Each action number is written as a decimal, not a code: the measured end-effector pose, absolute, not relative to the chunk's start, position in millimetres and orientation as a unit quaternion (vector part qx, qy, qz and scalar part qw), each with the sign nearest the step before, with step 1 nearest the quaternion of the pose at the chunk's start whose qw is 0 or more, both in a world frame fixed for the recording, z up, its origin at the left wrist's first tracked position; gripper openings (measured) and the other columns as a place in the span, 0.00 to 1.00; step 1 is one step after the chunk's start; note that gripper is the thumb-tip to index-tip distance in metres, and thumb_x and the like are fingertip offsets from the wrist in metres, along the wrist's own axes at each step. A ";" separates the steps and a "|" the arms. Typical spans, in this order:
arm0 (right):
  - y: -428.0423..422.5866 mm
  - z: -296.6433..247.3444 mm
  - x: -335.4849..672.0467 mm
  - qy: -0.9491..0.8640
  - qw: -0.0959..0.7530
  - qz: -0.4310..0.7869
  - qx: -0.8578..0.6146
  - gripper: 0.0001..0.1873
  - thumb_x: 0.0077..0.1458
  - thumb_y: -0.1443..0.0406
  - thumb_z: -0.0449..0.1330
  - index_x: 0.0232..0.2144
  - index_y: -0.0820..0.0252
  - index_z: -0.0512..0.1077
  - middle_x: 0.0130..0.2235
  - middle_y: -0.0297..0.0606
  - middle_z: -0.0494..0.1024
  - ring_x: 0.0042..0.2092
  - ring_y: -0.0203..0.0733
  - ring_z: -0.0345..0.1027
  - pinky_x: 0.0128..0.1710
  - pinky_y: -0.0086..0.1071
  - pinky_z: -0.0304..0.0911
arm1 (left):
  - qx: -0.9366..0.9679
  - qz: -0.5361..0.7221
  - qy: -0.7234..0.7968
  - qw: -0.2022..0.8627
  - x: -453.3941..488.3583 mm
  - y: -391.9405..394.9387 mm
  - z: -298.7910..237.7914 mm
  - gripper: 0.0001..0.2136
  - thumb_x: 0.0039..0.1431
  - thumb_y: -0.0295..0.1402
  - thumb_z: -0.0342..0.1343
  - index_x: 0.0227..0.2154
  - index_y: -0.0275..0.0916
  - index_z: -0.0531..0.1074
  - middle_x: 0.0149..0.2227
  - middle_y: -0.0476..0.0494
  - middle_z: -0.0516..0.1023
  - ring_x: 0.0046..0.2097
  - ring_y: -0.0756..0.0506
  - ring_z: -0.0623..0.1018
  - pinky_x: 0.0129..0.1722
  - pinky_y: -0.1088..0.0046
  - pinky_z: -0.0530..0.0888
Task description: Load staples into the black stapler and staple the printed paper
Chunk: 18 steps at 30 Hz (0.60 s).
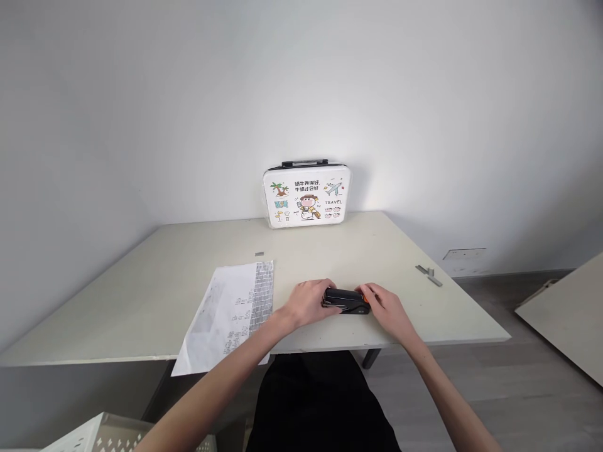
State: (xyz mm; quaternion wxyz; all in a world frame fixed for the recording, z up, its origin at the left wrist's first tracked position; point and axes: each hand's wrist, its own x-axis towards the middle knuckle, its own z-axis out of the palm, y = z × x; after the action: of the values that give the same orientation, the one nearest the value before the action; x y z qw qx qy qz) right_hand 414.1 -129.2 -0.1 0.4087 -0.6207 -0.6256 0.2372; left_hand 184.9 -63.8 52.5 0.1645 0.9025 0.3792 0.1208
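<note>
A black stapler (347,302) lies on its side across the front part of the table, between both hands. My left hand (308,303) is closed around its left end, thumb along the near side. At the other end, my right hand (382,306) grips with its fingers over an orange part (365,297) of the stapler. To the left of my hands is a printed sheet of paper (235,307), its near corner hanging past the table edge. Several grey strips of staples (429,275) sit at the right side of the table, and one small strip (259,254) lies beyond the paper.
A white case (308,196) with cartoon prints and a black handle leans against the wall at the back of the pale table (188,251). Below the table at the lower left stands a white perforated basket (101,433). A white panel (570,307) is at the far right.
</note>
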 end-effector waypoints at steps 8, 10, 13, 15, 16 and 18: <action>-130.8 -0.4 414.6 -0.631 0.402 0.253 -0.613 0.27 0.71 0.46 0.42 0.39 0.52 0.75 0.44 0.42 0.82 0.46 0.51 0.74 0.47 0.39 0.66 | 0.886 0.131 0.395 0.204 163.9 -59.7 41.5 0.11 0.60 0.45 0.65 0.34 0.42 0.78 0.43 0.48 0.82 0.34 0.47 0.81 0.33 0.71 0.72; -131.5 -1.6 414.5 -0.636 0.394 0.264 -0.608 0.26 0.70 0.45 0.43 0.42 0.52 0.75 0.46 0.41 0.82 0.47 0.51 0.74 0.48 0.40 0.67 | 0.885 0.135 0.395 0.206 161.5 -59.5 41.1 0.12 0.61 0.45 0.64 0.34 0.42 0.79 0.42 0.49 0.82 0.34 0.47 0.81 0.33 0.72 0.72; -132.2 -4.3 413.8 -0.663 0.366 0.276 -0.593 0.22 0.67 0.45 0.51 0.50 0.50 0.73 0.51 0.40 0.80 0.51 0.51 0.73 0.50 0.41 0.68 | 0.886 0.131 0.394 0.204 150.6 -57.1 45.0 0.11 0.61 0.45 0.64 0.35 0.43 0.80 0.42 0.49 0.82 0.36 0.46 0.81 0.34 0.72 0.72; -132.3 -6.0 413.3 -0.674 0.351 0.271 -0.591 0.23 0.64 0.45 0.57 0.52 0.49 0.72 0.54 0.40 0.79 0.53 0.52 0.72 0.50 0.42 0.68 | 0.891 0.123 0.389 0.201 137.6 -54.7 50.1 0.11 0.61 0.45 0.64 0.36 0.43 0.80 0.41 0.48 0.82 0.38 0.45 0.81 0.35 0.71 0.72; -132.3 -6.6 413.2 -0.674 0.348 0.267 -0.594 0.23 0.63 0.45 0.58 0.52 0.48 0.71 0.54 0.40 0.78 0.54 0.53 0.72 0.51 0.43 0.69 | 0.894 0.118 0.384 0.200 129.9 -53.5 52.8 0.12 0.61 0.46 0.64 0.36 0.43 0.81 0.41 0.47 0.81 0.38 0.44 0.81 0.36 0.71 0.72; -132.3 -7.6 413.4 -0.670 0.347 0.264 -0.600 0.22 0.62 0.45 0.59 0.52 0.48 0.71 0.54 0.40 0.78 0.54 0.53 0.72 0.51 0.43 0.69 | 0.901 0.104 0.370 0.202 114.2 -50.6 57.1 0.13 0.60 0.48 0.63 0.36 0.44 0.81 0.41 0.47 0.81 0.40 0.43 0.80 0.39 0.70 0.73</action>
State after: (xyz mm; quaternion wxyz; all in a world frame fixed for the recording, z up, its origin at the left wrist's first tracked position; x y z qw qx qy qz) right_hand 413.4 -132.3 -7.6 0.3474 -0.6004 -0.6701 0.2643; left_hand 114.2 -50.6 57.1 0.2017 0.9008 0.3703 0.1036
